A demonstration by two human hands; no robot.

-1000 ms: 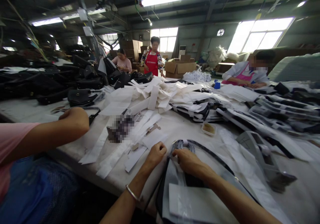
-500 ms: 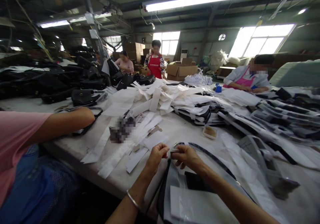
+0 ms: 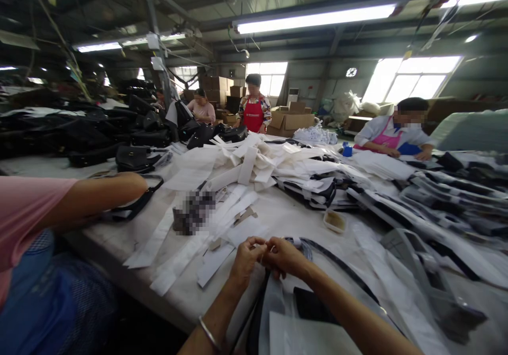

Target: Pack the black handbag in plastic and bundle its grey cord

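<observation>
Writing cannot be read anywhere; a blurred patch [image 3: 193,212] on the table hides whatever lies there. At the far left a co-worker's arm [image 3: 99,196] in a pink sleeve reaches over the table edge [image 3: 119,252] and rests by a black bag strap [image 3: 137,202], with black bags [image 3: 130,156] heaped behind it. Long white strips [image 3: 186,252], flat and papery, fan out toward the near edge, leaving a bare stretch of pale tabletop [image 3: 286,212] in the middle. There the person's left hand [image 3: 245,258], a thin metal bangle [image 3: 208,334] on its wrist, meets the right hand [image 3: 286,257]; both are pinched together, fingertips touching, on a small pale thing too small to make out, held just above the table near its front edge. Just beyond the right hand lies a coiled dark cord [image 3: 304,246], and under the wrists a dark bag with a clear plastic sleeve [image 3: 301,334]. Further right sit a small shallow tray [image 3: 334,220] and stacked grey and black panels [image 3: 444,196].
</observation>
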